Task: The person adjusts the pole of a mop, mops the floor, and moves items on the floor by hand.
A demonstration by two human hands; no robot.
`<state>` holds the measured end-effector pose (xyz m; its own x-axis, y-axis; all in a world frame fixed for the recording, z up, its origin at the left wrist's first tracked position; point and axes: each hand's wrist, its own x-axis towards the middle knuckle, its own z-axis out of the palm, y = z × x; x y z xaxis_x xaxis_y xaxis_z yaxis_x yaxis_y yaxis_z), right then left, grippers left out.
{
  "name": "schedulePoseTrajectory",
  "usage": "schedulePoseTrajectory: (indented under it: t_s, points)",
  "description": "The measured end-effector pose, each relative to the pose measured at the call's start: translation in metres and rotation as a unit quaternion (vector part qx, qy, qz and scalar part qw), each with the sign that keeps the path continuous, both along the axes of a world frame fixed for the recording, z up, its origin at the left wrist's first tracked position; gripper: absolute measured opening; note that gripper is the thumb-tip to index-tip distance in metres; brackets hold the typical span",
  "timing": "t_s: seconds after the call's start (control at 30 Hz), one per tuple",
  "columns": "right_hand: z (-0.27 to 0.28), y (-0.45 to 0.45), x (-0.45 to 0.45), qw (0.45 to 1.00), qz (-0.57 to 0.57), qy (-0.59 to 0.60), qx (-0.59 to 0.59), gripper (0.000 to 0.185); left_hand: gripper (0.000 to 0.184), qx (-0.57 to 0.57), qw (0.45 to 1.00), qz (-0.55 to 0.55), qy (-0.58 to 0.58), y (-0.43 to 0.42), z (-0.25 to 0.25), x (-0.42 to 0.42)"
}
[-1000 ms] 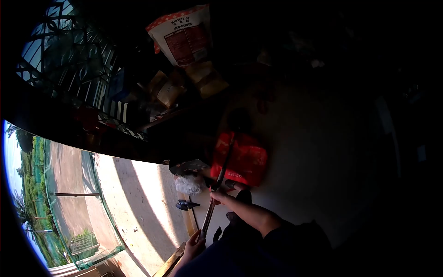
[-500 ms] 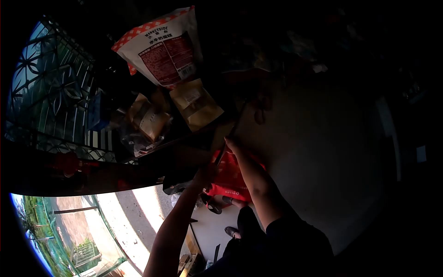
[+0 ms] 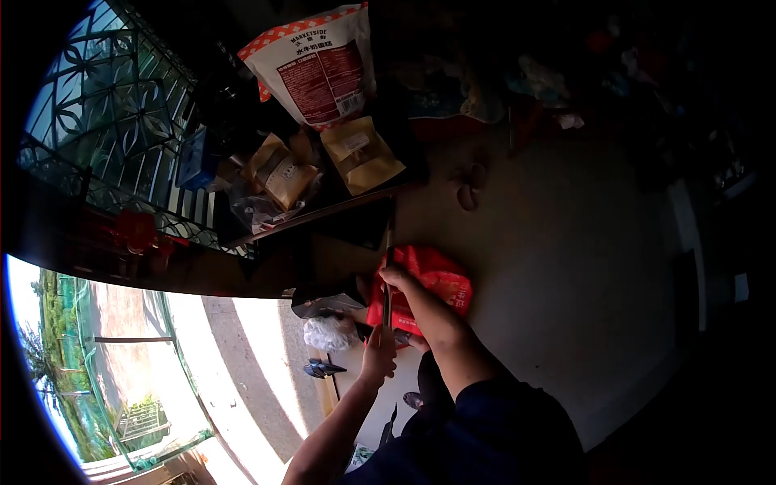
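Note:
A long thin pole point(image 3: 387, 309) stands nearly vertical in the view, held in both hands. My right hand point(image 3: 394, 277) is closed round its upper part. Lower down, my left hand point(image 3: 379, 356) grips the pole near its lower visible end. The far end fades into shadow, so I cannot tell what kind of tool it is. Behind the pole and my right forearm, a red bag point(image 3: 443, 283) with pale print rests on the floor, partly covered by my arm.
A table point(image 3: 323, 215) at upper left bears a large white-and-red cake bag point(image 3: 323, 69), a brown paper pouch point(image 3: 361, 158), another packet point(image 3: 283, 176) and a blue box point(image 3: 196, 160). Slippers point(image 3: 467, 194), a white plastic bag point(image 3: 330, 332) and dark shoes point(image 3: 323, 369) lie on the floor.
The pole has swung from a slant toward the upper right to nearly upright. My right hand has moved lower and slightly left; my left hand shows more clearly, lower down. The view has shifted and brightened.

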<state>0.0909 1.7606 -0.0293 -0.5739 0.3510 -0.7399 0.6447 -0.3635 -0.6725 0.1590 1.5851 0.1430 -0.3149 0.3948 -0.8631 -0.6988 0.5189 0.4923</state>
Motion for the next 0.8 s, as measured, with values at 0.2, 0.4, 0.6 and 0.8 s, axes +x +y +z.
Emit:
schedulePoseTrajectory:
  t_s: [0.2, 0.4, 0.6, 0.8]
  points:
    - [-0.033, -0.055, 0.035, 0.987, 0.077, 0.025, 0.141, 0.02, 0.046, 0.038, 0.999, -0.031, -0.01, -0.063, 0.018, 0.028]
    - [-0.032, -0.132, 0.102, 0.996, -0.009, -0.042, 0.083, 0.019, 0.049, -0.087, 0.979, -0.174, 0.058, -0.12, 0.078, 0.067]
    - [0.08, -0.213, 0.175, 0.999, -0.015, -0.046, -0.021, 0.022, 0.053, -0.049, 0.992, -0.109, 0.045, -0.234, 0.072, 0.108]
    - [0.044, -0.155, 0.135, 0.998, 0.013, -0.023, -0.053, 0.019, 0.045, -0.069, 0.987, -0.119, 0.088, -0.152, 0.089, 0.079]
